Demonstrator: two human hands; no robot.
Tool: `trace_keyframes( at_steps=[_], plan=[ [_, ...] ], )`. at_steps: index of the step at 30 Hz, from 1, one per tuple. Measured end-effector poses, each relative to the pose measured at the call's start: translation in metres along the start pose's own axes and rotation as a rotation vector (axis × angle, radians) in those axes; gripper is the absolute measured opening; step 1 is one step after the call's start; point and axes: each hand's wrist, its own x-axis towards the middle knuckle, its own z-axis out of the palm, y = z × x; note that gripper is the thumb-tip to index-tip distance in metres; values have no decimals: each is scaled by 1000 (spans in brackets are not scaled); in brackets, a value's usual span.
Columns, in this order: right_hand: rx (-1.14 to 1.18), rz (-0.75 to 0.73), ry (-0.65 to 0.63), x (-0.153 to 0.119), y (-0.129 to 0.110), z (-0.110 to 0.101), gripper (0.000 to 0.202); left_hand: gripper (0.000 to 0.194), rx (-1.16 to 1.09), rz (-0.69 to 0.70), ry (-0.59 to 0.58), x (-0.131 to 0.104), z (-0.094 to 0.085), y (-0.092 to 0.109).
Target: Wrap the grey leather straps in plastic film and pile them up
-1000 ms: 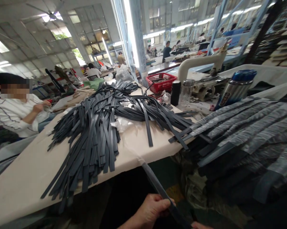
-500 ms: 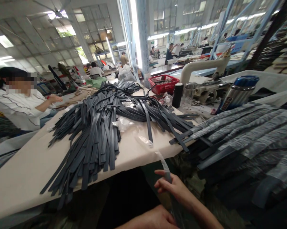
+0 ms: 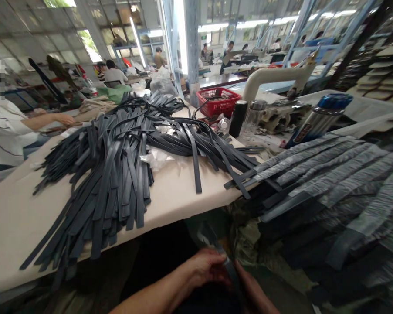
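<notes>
Near edge, below table: left hand (image 3: 205, 267) pinched on dark strap (image 3: 229, 267); right hand (image 3: 252, 291) just beside strap, grip can't tell. Beyond: strap pile (image 3: 118, 165) on table (image 3: 177, 196). Right: wrapped straps (image 3: 330, 174). Far: red basket (image 3: 218, 101).

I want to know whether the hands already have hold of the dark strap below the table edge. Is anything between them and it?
Nothing visible is. The left hand and right hand both touch the dark strap directly, below the table edge, apart from the strap pile.
</notes>
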Motion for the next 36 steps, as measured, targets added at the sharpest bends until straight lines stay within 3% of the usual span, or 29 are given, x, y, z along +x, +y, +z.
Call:
trace_keyframes(
  at_steps=[3,6,9,15,20,27,33,36],
  plan=[
    [-23,-83,-71,-23,-9,-10,63,29,-125,62,117,14,-11,5],
    [-302,-104,23,-38,-21,-12,50,22,-210,89,179,19,-17,3],
    [-448,-107,141,-36,-33,-4,41,20,-272,77,183,16,-13,0],
    [-502,-160,154,-15,-60,16,39,15,-383,146,207,9,-6,6],
    [-589,-195,174,-25,-71,13,46,8,-407,115,200,10,-10,5],
    [-737,-220,224,-21,-76,19,43,12,-395,81,106,10,4,-12],
    [-737,-243,152,-26,-83,14,39,12,-387,180,131,14,-10,1],
    [-748,-206,155,-34,-82,10,39,10,-388,160,154,15,-13,3]
  ],
)
